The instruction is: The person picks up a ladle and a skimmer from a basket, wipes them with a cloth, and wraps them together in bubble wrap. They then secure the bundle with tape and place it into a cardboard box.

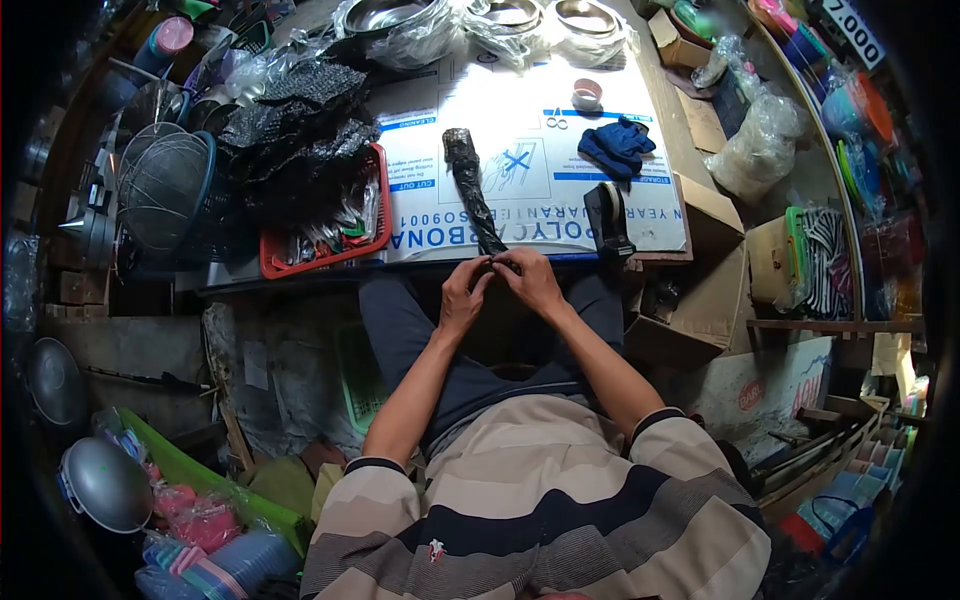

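Note:
A long, narrow bundle in black plastic [468, 185] lies on the printed white board [410, 165], its near end reaching the table's front edge. My left hand [466, 290] pinches that near end with bent fingers. Close beside it, my right hand [530, 278] also has its fingertips closed on the tip of the bundle. A black tape dispenser [608, 220] stands to the right. Beyond it lie a dark blue cloth [618, 147], small scissors [556, 119] and a roll of tape [587, 95].
A red basket [384, 205] holding small packed items stands at the left, with crumpled black plastic [290, 150] over it. Plastic-wrapped metal bowls [385, 20] line the far side. An open cardboard box [700, 300] is at the right. Strainers [165, 185] sit at far left.

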Available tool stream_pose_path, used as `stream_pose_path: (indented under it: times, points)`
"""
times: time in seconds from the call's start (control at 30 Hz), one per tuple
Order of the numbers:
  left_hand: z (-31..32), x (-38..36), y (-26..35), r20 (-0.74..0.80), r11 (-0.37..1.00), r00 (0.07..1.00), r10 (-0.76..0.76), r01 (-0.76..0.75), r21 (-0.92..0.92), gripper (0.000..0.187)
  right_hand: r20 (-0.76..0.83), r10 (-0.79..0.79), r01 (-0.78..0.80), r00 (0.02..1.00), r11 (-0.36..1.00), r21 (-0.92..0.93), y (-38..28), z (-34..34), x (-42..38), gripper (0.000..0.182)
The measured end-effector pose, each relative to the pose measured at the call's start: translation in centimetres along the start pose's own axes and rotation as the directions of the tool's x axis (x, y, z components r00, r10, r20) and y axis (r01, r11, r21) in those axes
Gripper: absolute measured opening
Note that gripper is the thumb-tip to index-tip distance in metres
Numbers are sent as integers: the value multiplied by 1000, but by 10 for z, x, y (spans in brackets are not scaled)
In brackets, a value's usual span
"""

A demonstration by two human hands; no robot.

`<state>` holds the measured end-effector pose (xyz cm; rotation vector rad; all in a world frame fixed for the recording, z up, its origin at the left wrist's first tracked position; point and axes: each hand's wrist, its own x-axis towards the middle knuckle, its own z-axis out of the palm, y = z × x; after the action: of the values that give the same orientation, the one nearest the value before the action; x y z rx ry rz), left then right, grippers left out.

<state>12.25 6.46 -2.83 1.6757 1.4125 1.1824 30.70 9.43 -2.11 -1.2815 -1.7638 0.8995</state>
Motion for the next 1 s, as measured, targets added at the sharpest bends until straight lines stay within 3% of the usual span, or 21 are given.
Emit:
stream_pose_path:
  times: [0.07,0.13,0.2,0.37,0.6,0.67,0.7,0.73,0.8,0.83,0.9,0.93,1.0]
  points:
    - [0,0,-4,-29,1000,999,24,-24,-20,26,-28,-143,138,989,981,-139,6,3,-5,20]
    - [-1,1,-10,38,980,985,168,-171,106,30,-10,-139,136,990,982,-128,3,1,-9,20]
    - [2,1,-14,35,981,987,158,-161,110,32,7,-134,134,991,984,-118,-3,-2,-11,21]
    - [9,-1,-17,41,986,991,129,-133,97,34,56,-137,148,989,941,-304,-13,-7,-12,28]
    - [9,0,-9,22,959,990,139,-141,245,26,155,-137,189,978,897,-400,-15,-25,-6,33]
    - [6,0,-7,25,954,990,139,-140,264,25,17,3,1,1000,964,-266,-21,-45,-8,33]
    - [5,0,-6,15,948,988,151,-150,282,26,-35,32,-41,999,959,-281,-29,-63,-6,32]
    - [5,-1,-5,5,941,987,163,-158,299,26,-112,-42,1,993,940,-342,-29,-81,-6,29]
    - [6,-2,-6,0,942,987,159,-152,298,25,-242,4,-96,970,924,-370,-18,-120,-7,19]
    - [7,-2,-6,1,942,988,157,-150,301,24,-335,115,-219,935,931,-291,-6,-136,-10,20]
    - [10,-1,-5,-13,928,980,198,-183,326,23,-447,305,-481,841,801,-357,59,-180,-26,32]
    - [12,-3,-10,-5,936,986,164,-154,318,22,-460,305,-489,834,795,-359,70,-190,-28,32]
    - [12,-5,-11,8,936,988,157,-152,317,24,-228,629,-661,743,744,-103,78,-203,-31,47]
